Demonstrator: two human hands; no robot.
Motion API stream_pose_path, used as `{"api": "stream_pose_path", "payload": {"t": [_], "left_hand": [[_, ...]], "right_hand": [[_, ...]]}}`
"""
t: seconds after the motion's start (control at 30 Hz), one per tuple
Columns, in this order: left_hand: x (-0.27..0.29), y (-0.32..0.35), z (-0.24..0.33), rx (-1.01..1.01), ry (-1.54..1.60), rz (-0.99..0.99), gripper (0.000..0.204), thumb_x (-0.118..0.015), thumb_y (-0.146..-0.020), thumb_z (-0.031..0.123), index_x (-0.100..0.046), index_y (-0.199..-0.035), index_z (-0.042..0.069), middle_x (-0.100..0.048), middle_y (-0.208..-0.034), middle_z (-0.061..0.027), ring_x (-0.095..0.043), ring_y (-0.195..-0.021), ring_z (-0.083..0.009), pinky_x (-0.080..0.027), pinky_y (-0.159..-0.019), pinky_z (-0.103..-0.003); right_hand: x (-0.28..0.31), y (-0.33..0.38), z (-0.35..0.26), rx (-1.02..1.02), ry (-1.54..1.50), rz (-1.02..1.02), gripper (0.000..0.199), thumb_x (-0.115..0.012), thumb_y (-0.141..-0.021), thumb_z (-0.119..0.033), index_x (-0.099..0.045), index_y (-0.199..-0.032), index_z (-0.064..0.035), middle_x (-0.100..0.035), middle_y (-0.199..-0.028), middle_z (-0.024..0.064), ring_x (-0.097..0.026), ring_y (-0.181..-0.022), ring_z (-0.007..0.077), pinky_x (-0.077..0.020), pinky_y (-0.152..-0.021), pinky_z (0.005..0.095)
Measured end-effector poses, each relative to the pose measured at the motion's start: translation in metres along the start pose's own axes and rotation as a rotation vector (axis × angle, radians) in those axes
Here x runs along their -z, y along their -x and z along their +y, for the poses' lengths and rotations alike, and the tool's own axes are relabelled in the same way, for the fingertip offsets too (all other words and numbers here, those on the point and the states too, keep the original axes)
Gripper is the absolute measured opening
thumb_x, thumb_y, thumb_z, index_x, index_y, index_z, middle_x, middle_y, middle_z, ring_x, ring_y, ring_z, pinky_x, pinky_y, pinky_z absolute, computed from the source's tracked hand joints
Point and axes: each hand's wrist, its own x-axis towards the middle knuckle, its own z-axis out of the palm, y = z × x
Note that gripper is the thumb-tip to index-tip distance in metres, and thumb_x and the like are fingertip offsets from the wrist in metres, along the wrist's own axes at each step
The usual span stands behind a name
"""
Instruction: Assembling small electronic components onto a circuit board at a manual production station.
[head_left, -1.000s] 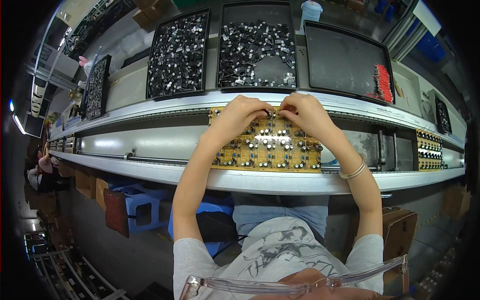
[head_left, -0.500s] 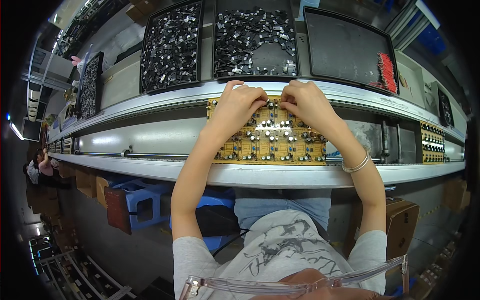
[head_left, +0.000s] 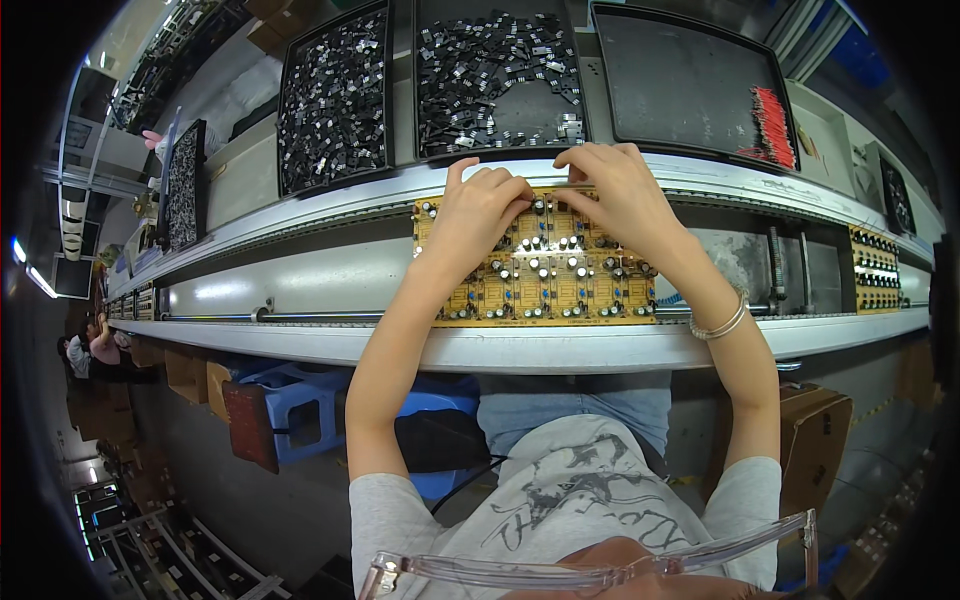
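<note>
A yellow circuit board (head_left: 540, 300) lies across the conveyor in front of me, carrying rows of small black-and-silver capacitors and blue parts. My left hand (head_left: 478, 215) rests over the upper left of the board. Its thumb and forefinger are pinched near the far edge, and whatever sits between them is too small to make out. Over the upper right of the board is my right hand (head_left: 622, 200), with thumb and forefinger apart and no part visible between them. The forefinger is raised toward the rail, while the thumb points at the board's far edge.
Beyond the far rail (head_left: 300, 215) stand two black trays (head_left: 392, 90) (head_left: 497, 150) of black three-legged components. To their right, another black tray (head_left: 670, 90) holds red parts (head_left: 770, 130). A second circuit board (head_left: 876, 270) sits farther right on the conveyor. Blue stools (head_left: 300, 410) stand below.
My right hand has lifted slightly, its thumb and forefinger parting from their pinch. My left hand stays pinched at nearly the same spot. The whole view has shifted a little.
</note>
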Motion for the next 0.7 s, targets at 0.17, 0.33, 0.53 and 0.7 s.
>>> {"api": "stream_pose_path", "payload": {"t": [0.17,0.33,0.53,0.7], "left_hand": [[-0.0011,-0.0005,0.0005,-0.018,-0.057,0.025,0.005,-0.066,-0.079,0.011,-0.061,-0.082,0.010,-0.060,-0.077,-0.0003,-0.059,-0.078,-0.0185,-0.035,-0.097,-0.042],[-0.0023,-0.0009,0.0009,-0.050,-0.080,0.027,0.005,-0.066,-0.079,0.011,-0.061,-0.082,0.010,-0.060,-0.078,-0.0004,-0.059,-0.079,-0.0188,-0.035,-0.098,-0.043],[-0.0026,-0.0017,0.0023,-0.056,-0.081,0.019,0.006,-0.065,-0.079,0.010,-0.062,-0.084,0.011,-0.060,-0.079,-0.0006,-0.060,-0.080,-0.0192,-0.034,-0.098,-0.043],[-0.0053,-0.0020,0.0020,-0.049,-0.035,0.016,0.005,-0.065,-0.080,0.011,-0.061,-0.084,0.010,-0.061,-0.079,-0.0005,-0.060,-0.080,-0.0191,-0.034,-0.098,-0.043]], "right_hand": [[0.0036,0.0009,-0.0014,0.053,0.012,0.097,0.022,-0.067,-0.080,-0.017,-0.059,-0.098,-0.0072,-0.061,-0.088,0.0031,-0.059,-0.085,0.0179,-0.0377,-0.087,0.0342],[0.0047,0.0015,-0.0015,0.062,0.022,0.119,0.021,-0.067,-0.080,-0.017,-0.059,-0.097,-0.0074,-0.061,-0.089,0.0032,-0.059,-0.087,0.0190,-0.0374,-0.090,0.0363],[0.0071,0.0018,-0.0011,0.082,0.045,0.154,0.021,-0.065,-0.081,-0.019,-0.059,-0.097,-0.0077,-0.061,-0.088,0.0037,-0.057,-0.089,0.0215,-0.0372,-0.090,0.0372],[0.0090,0.0023,-0.0013,0.082,0.041,0.177,0.019,-0.065,-0.081,-0.018,-0.059,-0.096,-0.0077,-0.061,-0.086,0.0033,-0.057,-0.088,0.0212,-0.0372,-0.091,0.0373]]}}
